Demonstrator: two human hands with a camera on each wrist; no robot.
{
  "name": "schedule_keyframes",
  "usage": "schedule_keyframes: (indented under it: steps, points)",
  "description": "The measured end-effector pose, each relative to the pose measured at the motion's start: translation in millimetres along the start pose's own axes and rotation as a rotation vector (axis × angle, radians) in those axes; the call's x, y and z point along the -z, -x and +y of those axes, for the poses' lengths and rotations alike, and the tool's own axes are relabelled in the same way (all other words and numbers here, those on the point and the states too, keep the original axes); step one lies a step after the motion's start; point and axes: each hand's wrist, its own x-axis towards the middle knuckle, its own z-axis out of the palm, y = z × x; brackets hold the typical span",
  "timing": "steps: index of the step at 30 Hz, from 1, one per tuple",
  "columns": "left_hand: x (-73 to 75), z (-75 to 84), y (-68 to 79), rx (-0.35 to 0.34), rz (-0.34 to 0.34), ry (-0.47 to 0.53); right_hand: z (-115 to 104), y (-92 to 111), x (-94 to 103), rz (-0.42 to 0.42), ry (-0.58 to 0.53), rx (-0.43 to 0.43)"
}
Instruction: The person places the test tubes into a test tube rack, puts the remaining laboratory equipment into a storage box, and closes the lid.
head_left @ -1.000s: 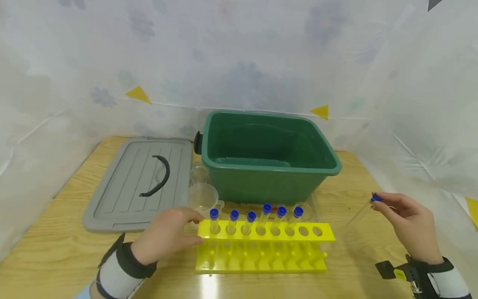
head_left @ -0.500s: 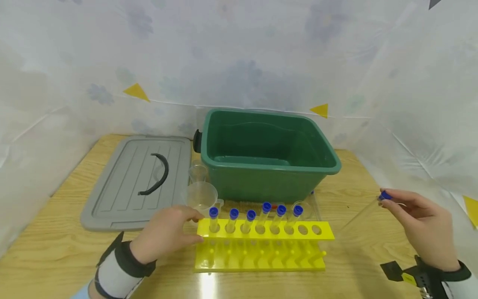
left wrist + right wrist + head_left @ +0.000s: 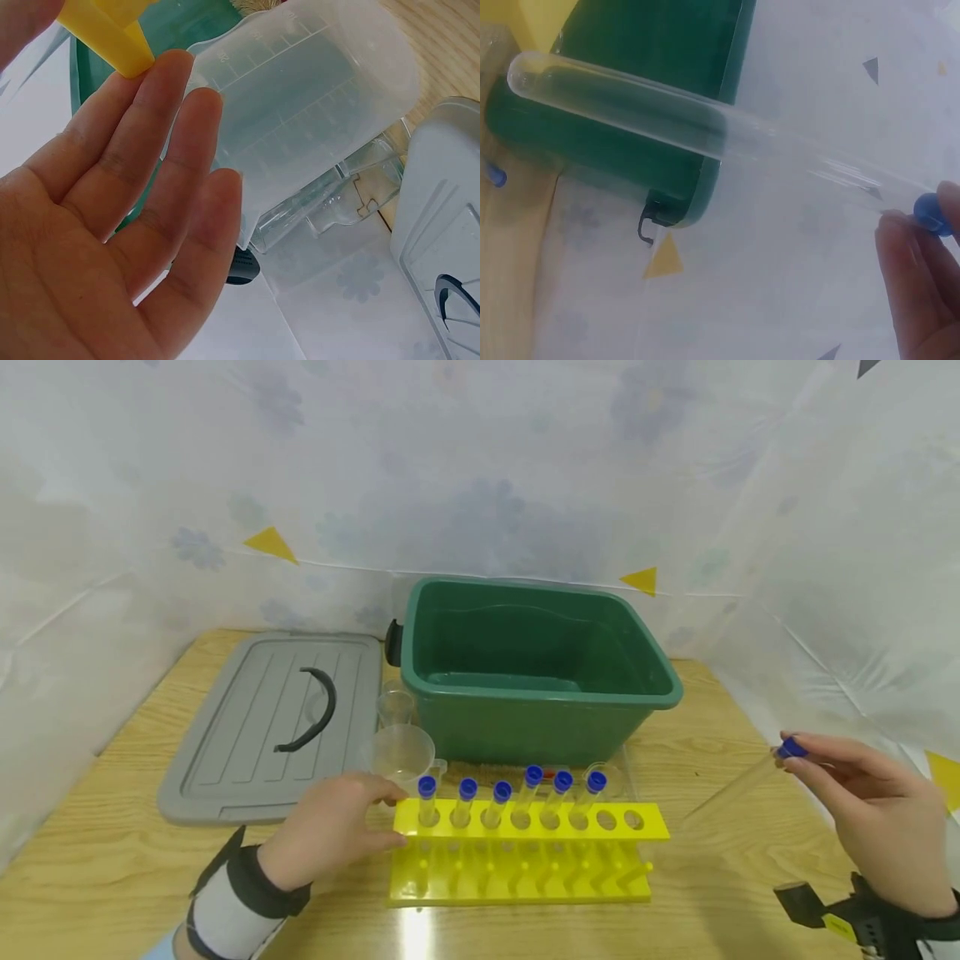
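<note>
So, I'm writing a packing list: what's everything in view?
Rack: 1, yellow, front centre
Test tubes: 7, clear, blue-capped, six racked, one held
Bin: 1, green, behind rack
Lid: 1, grey, black-handled, left of bin
Measuring cup: 1, translucent, right of lid
Vessels: at least 1, clear, behind measuring cup
Bristly thing: 1, tan, between rack and bin
Table: 1, light wood, underneath
Sheeting: uncountable, white, behind
Triangles: several, yellow or grey, on sheeting
Left hand: 1, pinching rack's left end
Right hand: 1, pinching a tube
Wrist straps: 2, black, near hands
</note>
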Motion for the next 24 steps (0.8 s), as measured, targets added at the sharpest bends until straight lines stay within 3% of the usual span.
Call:
schedule_keyframes:
  steps: [3,9,20,24]
  points:
    - [-0.5,-0.3,-0.1,-0.006,0.007,-0.006,-2,-2,-1.6,0.007,-0.011,0.032]
    - [-0.5,0.1,-0.4,0.005,0.007,-0.002,-3,-5,-0.8,-0.032,-0.147,0.075]
    - [0.4,0.5,-0.4,0.016,-0.009,0.011,-11,-8,-12.9,-0.043,-0.182,0.112]
    - [0.2,0.3,-0.7,0.005,-0.006,0.005,-13,-9,-22.6,-0.021,-0.11,0.09]
